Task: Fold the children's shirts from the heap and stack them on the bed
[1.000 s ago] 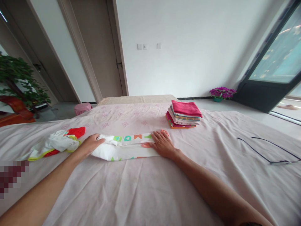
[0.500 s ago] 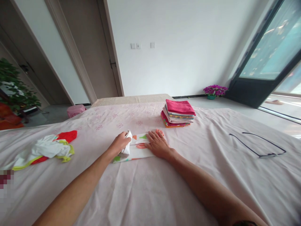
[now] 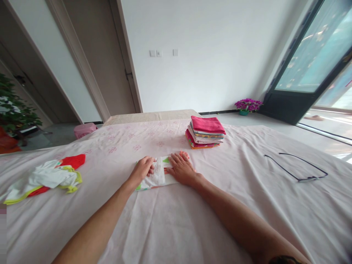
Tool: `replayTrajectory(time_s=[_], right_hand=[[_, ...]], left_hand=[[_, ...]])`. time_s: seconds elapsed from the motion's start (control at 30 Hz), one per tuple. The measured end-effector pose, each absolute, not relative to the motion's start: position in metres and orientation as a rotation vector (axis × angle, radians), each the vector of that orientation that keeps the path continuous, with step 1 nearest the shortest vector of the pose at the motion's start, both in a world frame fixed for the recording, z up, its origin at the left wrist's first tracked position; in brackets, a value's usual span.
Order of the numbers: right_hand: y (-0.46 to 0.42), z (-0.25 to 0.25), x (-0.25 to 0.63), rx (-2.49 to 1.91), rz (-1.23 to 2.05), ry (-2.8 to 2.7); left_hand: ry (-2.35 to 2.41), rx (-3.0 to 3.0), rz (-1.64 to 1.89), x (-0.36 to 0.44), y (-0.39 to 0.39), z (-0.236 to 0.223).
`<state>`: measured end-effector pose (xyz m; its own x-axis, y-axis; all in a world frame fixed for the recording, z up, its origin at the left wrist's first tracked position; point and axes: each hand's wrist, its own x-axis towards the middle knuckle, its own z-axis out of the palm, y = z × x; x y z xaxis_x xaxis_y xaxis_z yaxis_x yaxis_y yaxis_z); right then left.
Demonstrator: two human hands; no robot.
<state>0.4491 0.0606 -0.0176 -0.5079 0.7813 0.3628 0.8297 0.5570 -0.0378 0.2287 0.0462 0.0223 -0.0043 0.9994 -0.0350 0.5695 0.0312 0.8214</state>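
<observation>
A white garment with green and orange print [image 3: 156, 179] lies folded into a flat strip on the bed, its kind unclear. My left hand [image 3: 142, 169] rests on the strip's left end with its fingers curled in, left of the turned-over flap's edge; no cloth shows between them. Spread flat, my right hand [image 3: 182, 168] presses on the right end, where a bit of orange trim shows past the fingers. Beyond it stands a stack of folded clothes [image 3: 207, 134] topped by a crimson piece.
A crumpled white garment with red and yellow-green parts [image 3: 52, 175] lies on the left of the bed sheet [image 3: 159, 223]. Eyeglasses [image 3: 298, 170] rest at the right with their arms open. A pink stool [image 3: 85, 130] and purple flowers [image 3: 248, 105] stand on the floor beyond.
The white flap that my left hand held up now lies flat, folded over to the right. That hand has let go of its edge. My right hand stays in place on the cloth.
</observation>
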Motion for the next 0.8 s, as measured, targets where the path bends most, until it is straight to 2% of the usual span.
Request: replayTrajectory(time_s=[0.13, 0.27, 0.43, 0.53, 0.63, 0.7, 0.8], right_hand=[[0.059, -0.014, 0.449, -1.311, -0.197, -2.467], [0.058, -0.014, 0.449, -1.335, -0.174, -2.476], [0.06, -0.01, 0.45, -1.313, -0.05, -2.485], [0.069, 0.0, 0.46, -1.348, 0.132, -2.364], [0.082, 0.008, 0.48, -1.413, 0.217, -2.133], [0.09, 0.008, 0.495, -1.472, 0.197, -2.023], [0.098, 0.0, 0.51, -1.619, 0.187, -1.962]], left_hand=[[1.698, 2.035, 0.904, 0.23, 0.041, 0.018], [1.631, 2.509, 0.624, 0.238, 0.036, -0.002], [1.717, 2.616, 0.469, 0.244, 0.033, -0.018], [1.676, 2.572, 0.583, 0.238, 0.034, -0.017], [1.764, 2.364, 0.908, 0.22, 0.038, -0.012], [1.852, 2.017, 1.094, 0.201, 0.043, -0.007], [1.877, 1.511, 1.136, 0.171, 0.049, -0.001]])
